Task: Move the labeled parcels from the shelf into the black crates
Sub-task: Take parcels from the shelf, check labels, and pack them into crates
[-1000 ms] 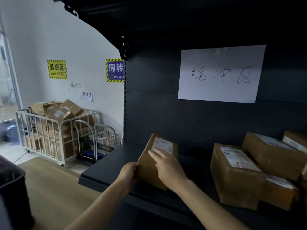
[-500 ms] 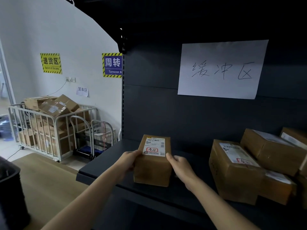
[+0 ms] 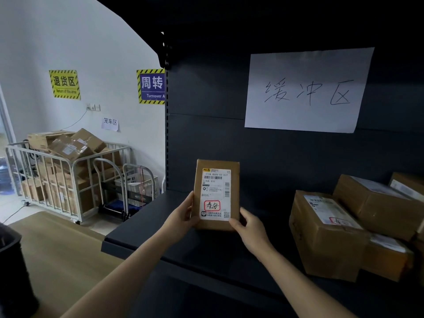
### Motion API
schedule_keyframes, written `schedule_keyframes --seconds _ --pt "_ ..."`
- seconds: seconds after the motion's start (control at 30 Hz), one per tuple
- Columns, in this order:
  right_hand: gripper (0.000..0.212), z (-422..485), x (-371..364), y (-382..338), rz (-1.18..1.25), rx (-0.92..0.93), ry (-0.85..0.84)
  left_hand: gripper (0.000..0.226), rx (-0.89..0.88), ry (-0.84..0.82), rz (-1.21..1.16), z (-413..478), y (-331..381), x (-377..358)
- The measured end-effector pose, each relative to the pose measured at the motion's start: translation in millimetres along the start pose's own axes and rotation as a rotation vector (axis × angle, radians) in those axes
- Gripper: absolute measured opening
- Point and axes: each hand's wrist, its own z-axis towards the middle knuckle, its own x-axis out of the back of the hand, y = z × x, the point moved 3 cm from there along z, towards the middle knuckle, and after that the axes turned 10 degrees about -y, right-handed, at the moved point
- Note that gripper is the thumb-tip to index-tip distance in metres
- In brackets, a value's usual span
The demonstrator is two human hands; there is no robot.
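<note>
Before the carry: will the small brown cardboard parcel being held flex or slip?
Probably stiff: the small brown cardboard parcel shows straight edges. Likely light: left hand and right hand grip only its lower sides. Matte card, unlikely slippery.

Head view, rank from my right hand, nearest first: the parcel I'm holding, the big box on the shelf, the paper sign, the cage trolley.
1. Held parcel: gripped by the right hand.
2. Big box: just to the right.
3. Paper sign: higher up, behind.
4. Cage trolley: far left, across the room.

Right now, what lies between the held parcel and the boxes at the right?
Besides the right hand gripping the parcel, only bare shelf up to the boxes; head view.
</note>
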Motion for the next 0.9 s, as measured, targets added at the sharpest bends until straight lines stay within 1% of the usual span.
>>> schedule_keyframes --seconds 0.1,0.2,0.33,0.4,0.47,0.57,0.63,0.77,0.83,0.9 --pt "0.055 5.6 -9.7 7.6 -0.068 -0.054 0.018 0.089 0.079 0.088 0.178 3.2 -7.0 -2.0" --pt "0.059 11.6 -20.3 15.5 -0.094 -0.096 0.018 0.096 0.122 0.134 0.299 3.3 -17.7 -7.2" --pt "0.055 20.2 -20.7 20.9 -0.133 -0.144 -0.032 0.094 0.196 0.063 0.438 6.8 -30.9 -8.4" --pt "0.058 21.9 -17.7 20.9 -0.168 -0.146 -0.055 0.093 0.21 0.026 0.492 7.8 -33.7 -7.2" --pt "0.065 21.0 -12.4 20.2 -0.257 -0.151 -0.05 0.097 0.214 0.035 0.562 7.3 -32.1 -2.8" --pt "0.074 15.2 -2.5 18.3 -0.457 -0.159 -0.031 0.103 0.256 0.101 0.681 1.3 -27.5 4.2" --pt "0.074 9.7 2.5 16.0 -0.579 -0.148 -0.035 0.099 0.278 0.129 0.807 -3.9 -22.2 4.0" --pt "0.071 -3.3 10.9 6.7 -0.781 -0.116 -0.064 0.068 0.219 0.192 0.975 -11.8 -7.1 -7.9" --pt "0.07 -10.9 16.9 -0.7 -0.849 -0.084 -0.063 0.065 0.198 0.196 1.043 -13.4 -1.5 -17.1" --pt "0.069 -20.1 26.9 -8.4 -0.899 -0.044 -0.043 0.068 0.175 0.193 1.096 -12.3 4.0 -28.2"
